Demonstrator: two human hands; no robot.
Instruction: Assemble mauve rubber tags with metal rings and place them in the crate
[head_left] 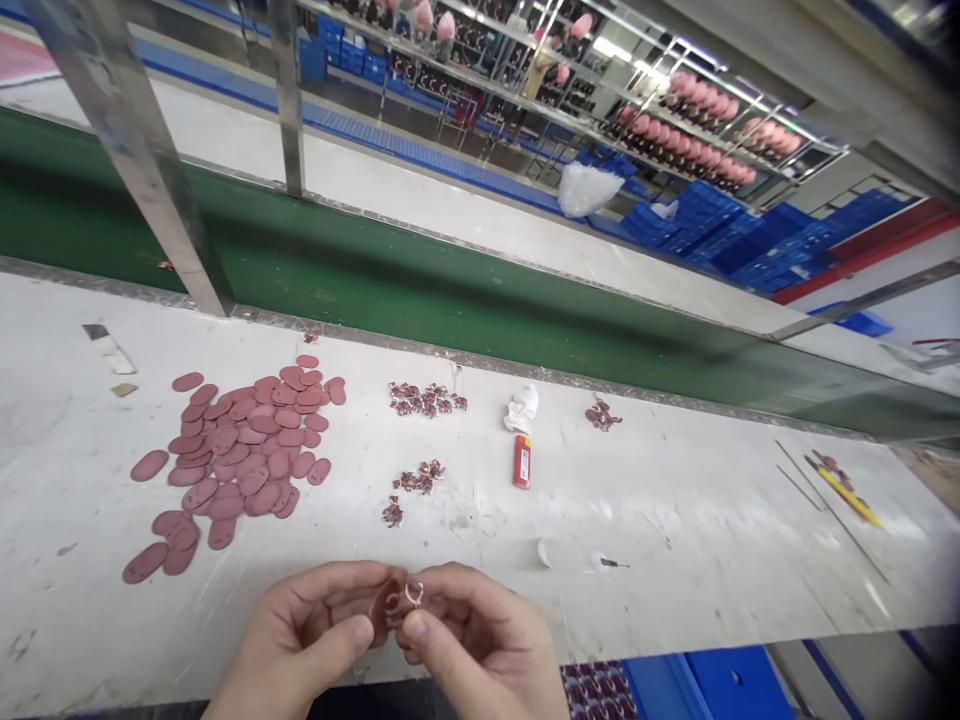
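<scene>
My left hand [307, 635] is closed on a dusty-red oval disc [379, 606], tilted on edge between thumb and fingers. Close against it, my right hand [484, 640] pinches a small dark-red bow-like piece with a pale ring [413, 594]. The two pieces meet or nearly meet; fingers hide the exact contact. A heap of similar oval discs [247, 440], some with small holes, lies to the left. Ahead of my hands are two groups of the small dark-red pieces, a farther cluster [427, 400] and a nearer one [420, 478].
On the white table [600, 620] lie a red lighter [523, 463], a crumpled white wad [521, 408], a yellow pen-like tool [847, 496] and thin rods. A green conveyor belt [390, 285] runs behind a metal post [150, 150]. Blue bins [727, 685] stand below the front edge.
</scene>
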